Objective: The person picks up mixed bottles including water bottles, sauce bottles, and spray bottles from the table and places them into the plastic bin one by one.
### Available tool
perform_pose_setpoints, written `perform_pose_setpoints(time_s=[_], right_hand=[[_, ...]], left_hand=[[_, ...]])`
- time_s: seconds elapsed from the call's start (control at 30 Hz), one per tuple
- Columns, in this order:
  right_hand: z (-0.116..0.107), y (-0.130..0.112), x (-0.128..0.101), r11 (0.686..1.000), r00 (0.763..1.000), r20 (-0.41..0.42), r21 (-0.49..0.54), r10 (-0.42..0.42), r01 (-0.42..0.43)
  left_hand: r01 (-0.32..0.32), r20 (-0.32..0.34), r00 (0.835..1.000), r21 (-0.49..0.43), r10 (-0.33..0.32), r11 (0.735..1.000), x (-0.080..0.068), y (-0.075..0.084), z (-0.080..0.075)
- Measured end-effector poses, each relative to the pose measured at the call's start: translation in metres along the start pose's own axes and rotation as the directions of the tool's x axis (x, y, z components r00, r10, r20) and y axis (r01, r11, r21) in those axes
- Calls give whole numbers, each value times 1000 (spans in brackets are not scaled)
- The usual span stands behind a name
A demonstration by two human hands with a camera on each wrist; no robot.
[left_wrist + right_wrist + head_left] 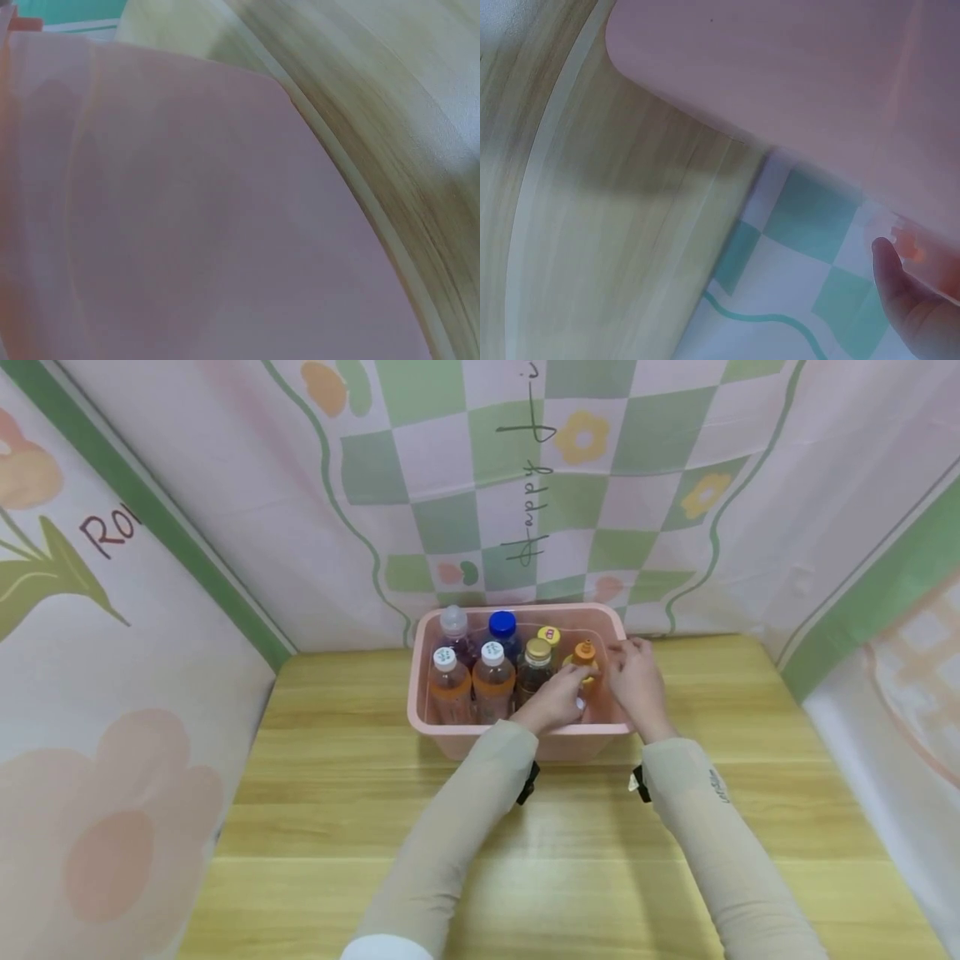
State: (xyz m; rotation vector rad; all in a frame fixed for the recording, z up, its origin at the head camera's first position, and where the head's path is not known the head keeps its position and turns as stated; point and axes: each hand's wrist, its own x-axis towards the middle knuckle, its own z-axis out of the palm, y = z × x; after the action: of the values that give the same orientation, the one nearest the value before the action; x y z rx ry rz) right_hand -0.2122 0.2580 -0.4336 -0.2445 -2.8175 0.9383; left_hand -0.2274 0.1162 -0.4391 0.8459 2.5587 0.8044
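A pink plastic bin stands at the back of the wooden table and holds several upright bottles. At its right end is a small bottle with an orange cap. My left hand reaches over the front wall, its fingers curled round that bottle. My right hand lies over the bin's right rim, fingers inside. A thumb shows outside the wall, so it grips the rim. The left wrist view shows only the bin's wall and the table, with no hand.
Other bottles fill the bin: two with white caps, a blue-capped one, a gold-capped one and a clear-capped one. Checked and flowered cloth walls close in the table at the back and both sides.
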Motion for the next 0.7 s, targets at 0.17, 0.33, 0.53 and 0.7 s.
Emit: perform_pose_setpoints(time_s=[0.17, 0.33, 0.53, 0.7], right_hand=[[2, 0, -1, 1000, 1000, -16, 10, -2, 2], [2, 1, -1, 1000, 999, -40, 19, -7, 8], [2, 0, -1, 1000, 1000, -25, 15, 0, 1], [2, 0, -1, 1000, 1000, -23, 12, 1, -1]], left_hand=[[-1, 13, 1000, -12, 1, 1000, 2, -2, 1], [8, 19, 1000, -34, -7, 999, 1, -2, 1], [-3, 24, 1000, -6, 3, 1000, 1, -1, 1], [-17, 23, 1000, 10, 17, 1000, 1, -1, 0]])
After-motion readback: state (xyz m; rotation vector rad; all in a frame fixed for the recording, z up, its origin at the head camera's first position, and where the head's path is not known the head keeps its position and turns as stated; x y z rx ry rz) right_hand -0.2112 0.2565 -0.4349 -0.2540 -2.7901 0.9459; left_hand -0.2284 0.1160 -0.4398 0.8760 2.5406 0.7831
